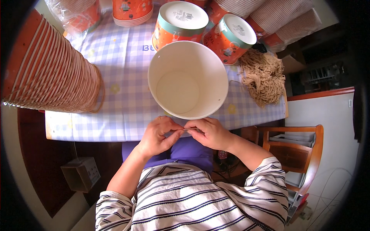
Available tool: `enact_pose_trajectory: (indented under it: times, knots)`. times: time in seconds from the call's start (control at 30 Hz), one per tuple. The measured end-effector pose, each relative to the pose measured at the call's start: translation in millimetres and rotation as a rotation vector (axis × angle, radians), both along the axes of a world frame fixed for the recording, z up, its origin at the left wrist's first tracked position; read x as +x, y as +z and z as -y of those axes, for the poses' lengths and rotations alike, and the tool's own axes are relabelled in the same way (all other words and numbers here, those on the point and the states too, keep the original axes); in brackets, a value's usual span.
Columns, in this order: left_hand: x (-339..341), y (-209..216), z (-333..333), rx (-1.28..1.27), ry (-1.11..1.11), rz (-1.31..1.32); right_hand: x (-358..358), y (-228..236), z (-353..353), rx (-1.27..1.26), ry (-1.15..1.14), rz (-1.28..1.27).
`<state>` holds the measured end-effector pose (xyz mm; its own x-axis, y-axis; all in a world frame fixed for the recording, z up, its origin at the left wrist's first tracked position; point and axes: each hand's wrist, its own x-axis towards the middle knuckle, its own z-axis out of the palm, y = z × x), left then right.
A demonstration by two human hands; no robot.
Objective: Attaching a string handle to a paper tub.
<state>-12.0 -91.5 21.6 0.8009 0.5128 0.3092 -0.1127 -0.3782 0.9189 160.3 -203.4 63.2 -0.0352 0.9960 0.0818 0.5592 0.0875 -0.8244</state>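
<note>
- Pinching a thin strand of cord [184, 130] between them, the left hand [156, 135] and the right hand [211, 133] meet just off the near edge of the tabletop [127, 73], above the person's lap; the fingertips of both are pressed together on the strand, thumbs against forefingers.
- That cord looks limp and very light, so it likely needs a fingertip pinch close to its end, held taut between the 2 hands, or it will sag and slip.
- Just beyond the hands, a large white-lined paper bucket [188, 80] lies tilted with its open mouth toward the person, its rim almost touching the knuckles at the near edge.
- By its look the bucket is light and thin-walled; it would dent if squeezed and is best held by the stiffer rolled rim.
- To the right of the bucket, near the right edge, a tangled bundle of tan cord [263, 76] rests on the checked cloth.
- Along the left edge lies a long nested stack of orange buckets [50, 69] on its side.
- Behind the open bucket, 2 orange buckets stand bottom-up, the left one [179, 21] and the right one [231, 36] touching each other.
- At the far edge sit more stacks, some wrapped in clear plastic [79, 13].
</note>
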Motion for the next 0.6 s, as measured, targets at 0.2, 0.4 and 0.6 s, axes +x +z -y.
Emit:
enact_pose_trajectory:
  times: [0.2,0.4,0.6]
  knots:
    - [0.8,-1.4,-0.3,-0.018,0.008,-0.004,-0.6,-2.5,-3.3,0.050,-0.010,0.072]
    - [2.9,0.6,-2.1,0.037,-0.004,0.003,1.5,-6.1,-5.5,0.098,-0.015,0.086]
    - [2.1,0.5,-1.4,0.033,0.008,-0.015,-1.3,-8.8,-5.1,0.052,-0.037,0.026]
